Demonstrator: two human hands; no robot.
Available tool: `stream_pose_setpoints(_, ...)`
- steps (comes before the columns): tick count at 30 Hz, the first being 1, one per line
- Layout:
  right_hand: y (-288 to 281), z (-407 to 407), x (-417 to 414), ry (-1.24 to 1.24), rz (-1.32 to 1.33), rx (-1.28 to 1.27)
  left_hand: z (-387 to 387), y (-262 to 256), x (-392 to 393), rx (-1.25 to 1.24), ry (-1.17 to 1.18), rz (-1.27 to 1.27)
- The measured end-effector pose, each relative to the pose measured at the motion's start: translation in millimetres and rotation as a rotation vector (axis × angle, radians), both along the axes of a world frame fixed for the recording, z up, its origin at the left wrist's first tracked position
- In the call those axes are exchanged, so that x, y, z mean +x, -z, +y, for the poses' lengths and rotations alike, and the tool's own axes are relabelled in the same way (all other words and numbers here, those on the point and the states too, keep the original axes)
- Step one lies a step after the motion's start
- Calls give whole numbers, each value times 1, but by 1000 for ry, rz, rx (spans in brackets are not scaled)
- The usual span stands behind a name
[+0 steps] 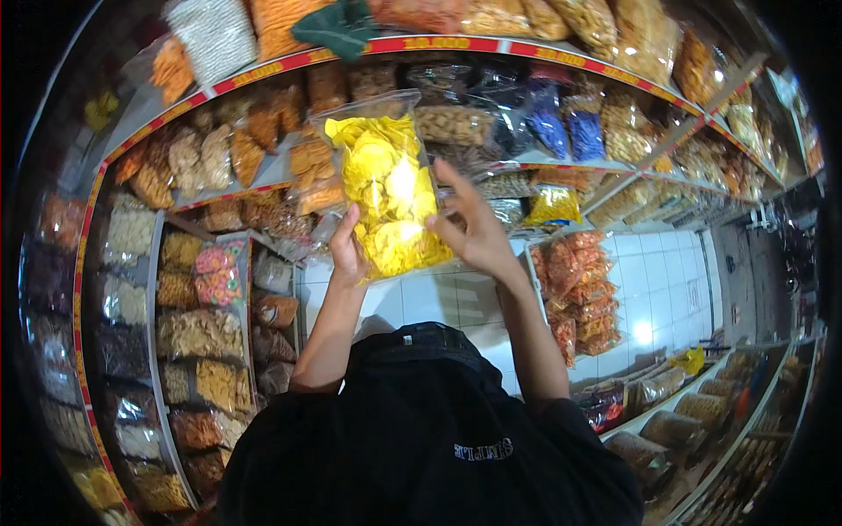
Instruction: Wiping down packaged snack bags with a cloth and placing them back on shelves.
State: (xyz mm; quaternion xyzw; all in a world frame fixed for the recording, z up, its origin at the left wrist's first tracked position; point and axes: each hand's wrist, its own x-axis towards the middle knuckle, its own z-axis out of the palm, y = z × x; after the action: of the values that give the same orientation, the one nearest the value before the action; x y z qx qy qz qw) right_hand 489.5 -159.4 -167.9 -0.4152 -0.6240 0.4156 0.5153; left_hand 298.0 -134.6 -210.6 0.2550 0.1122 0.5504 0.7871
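A clear plastic bag of yellow chips point(391, 191) is held up in front of my chest, its flat top edge pointing toward the shelves. My left hand point(347, 248) grips the bag's lower left side, thumb on the front and the other fingers hidden behind it. Beside its right edge is my right hand point(477, 230), slightly blurred, with fingers spread. The right thumb tip overlaps the bag's edge; whether it touches cannot be told.
Shelves with a red price strip point(434, 43) curve around ahead, packed with bagged snacks. A dark green cloth point(339, 27) hangs over the upper edge. Pink and green ring snacks point(219, 273) sit at left. Orange snack bags point(585, 289) are stacked right, above a white tiled floor point(658, 283).
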Motion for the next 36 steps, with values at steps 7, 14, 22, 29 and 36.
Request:
stream_pose_setpoints(7,-75,88,-65,362,-434,512,7,5,-92,-129,-110,-217)
stream_pose_setpoints(14,-102,187,-113,728,-887,722,15,-7,-149,-52,-206,-153)
stream_pose_setpoints(22,-112,221,-109,868,-794,412,19,-37,-180,95,48,-277)
stream_pose_setpoints(29,-117,160,-135,525,701,455,37,-44,-195,176,70,-217)
stream_pose_setpoints(36,-61,78,-198,312,-128,489,53,-32,-176,261,147,-156)
